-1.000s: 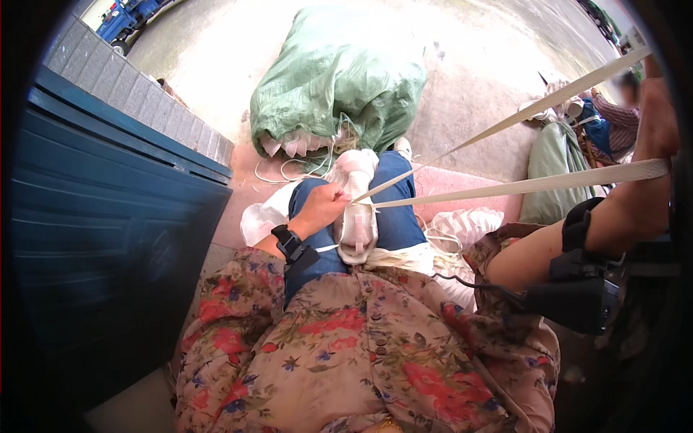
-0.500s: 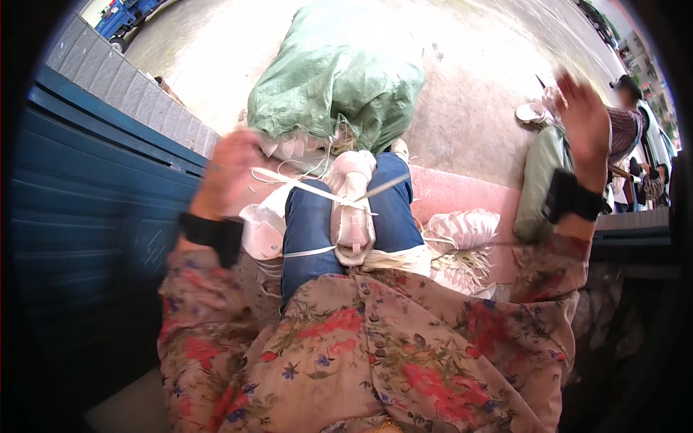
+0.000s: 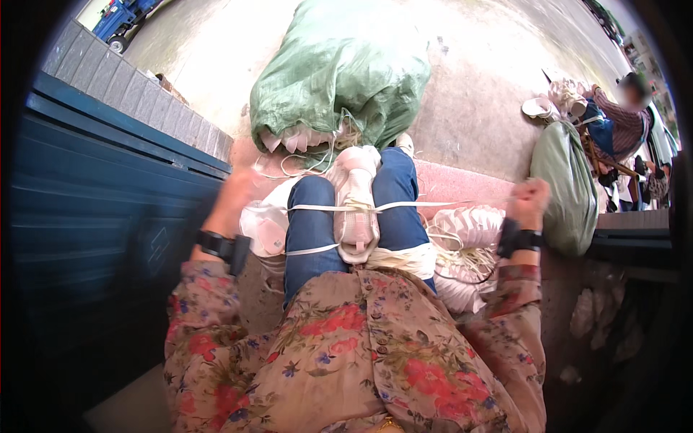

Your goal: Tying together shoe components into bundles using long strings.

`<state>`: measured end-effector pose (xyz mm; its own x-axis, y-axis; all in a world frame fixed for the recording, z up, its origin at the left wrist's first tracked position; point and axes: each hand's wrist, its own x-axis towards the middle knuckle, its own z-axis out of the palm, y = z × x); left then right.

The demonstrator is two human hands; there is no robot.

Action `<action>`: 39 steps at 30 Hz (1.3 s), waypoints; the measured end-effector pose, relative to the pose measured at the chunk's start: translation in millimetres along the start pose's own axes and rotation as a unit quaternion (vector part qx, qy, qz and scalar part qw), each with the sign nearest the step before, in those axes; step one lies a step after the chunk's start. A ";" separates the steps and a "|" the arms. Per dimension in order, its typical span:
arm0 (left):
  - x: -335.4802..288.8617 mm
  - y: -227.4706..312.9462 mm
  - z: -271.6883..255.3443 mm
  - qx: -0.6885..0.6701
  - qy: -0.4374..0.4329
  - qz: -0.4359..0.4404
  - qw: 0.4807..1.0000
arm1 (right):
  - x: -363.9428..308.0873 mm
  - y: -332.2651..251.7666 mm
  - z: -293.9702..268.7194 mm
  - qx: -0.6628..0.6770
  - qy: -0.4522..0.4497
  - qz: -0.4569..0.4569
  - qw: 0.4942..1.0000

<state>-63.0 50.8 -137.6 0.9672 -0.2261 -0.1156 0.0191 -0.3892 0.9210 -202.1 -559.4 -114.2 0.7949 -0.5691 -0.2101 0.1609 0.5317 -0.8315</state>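
A pale pink and white sneaker [image 3: 355, 225] is wedged between my knees, its toe pointing away from me. A white shoelace [image 3: 321, 208] crosses it and stretches out flat to both sides. On the right, my right hand [image 3: 529, 202] is closed in a fist round one lace end. My left hand [image 3: 240, 189], smeared by motion, looks closed at the other side; the lace runs taut toward it, though its end is lost against pale things. Another white band [image 3: 310, 251] wraps my left thigh, and a bundle of laces [image 3: 404, 260] lies over my right thigh.
A big green sack [image 3: 339, 79] with shoe parts at its mouth stands ahead. Pale shoe pieces [image 3: 465, 227] lie stacked right of my leg, others [image 3: 267, 229] left. A blue metal door [image 3: 108, 195] flanks my left. A second sack [image 3: 563, 187] and a seated person [image 3: 624, 123] are right.
My right hand has come down and inward from a raised, spread position and is now closed. My left hand has dropped slightly. The crossed laces have pulled into a straight line over the sneaker.
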 end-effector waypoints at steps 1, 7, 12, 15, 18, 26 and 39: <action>-4.5 23.6 26.4 -0.021 -0.103 -0.153 0.983 | -21.0 26.8 50.9 0.002 0.136 0.064 0.989; -30.9 47.1 134.3 0.091 -0.203 0.067 0.973 | -125.6 163.6 134.7 -0.495 -0.267 0.068 0.824; -32.6 44.0 138.4 0.251 -0.076 0.212 0.941 | -137.3 176.3 144.2 -0.544 -0.321 0.020 0.775; -36.1 41.1 136.9 0.141 -0.090 0.096 0.981 | -136.3 181.9 144.3 -0.630 -0.281 -0.093 0.718; -41.2 43.4 138.9 0.139 -0.083 0.054 0.985 | -136.2 182.0 151.2 -0.663 -0.267 -0.089 0.693; -46.2 51.2 141.6 0.248 -0.071 0.011 0.966 | -128.0 177.6 166.8 -0.728 -0.375 -0.119 0.562; -42.5 41.9 161.4 0.342 -0.015 0.111 0.933 | -135.5 187.7 164.6 -0.746 -0.286 -0.256 0.544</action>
<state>-144.2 -100.1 -154.2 0.9200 -0.3907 0.0301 -0.3577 -0.8060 0.4717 -183.3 -279.2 -157.2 0.9901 0.1117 0.0852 0.1317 -0.9491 -0.2860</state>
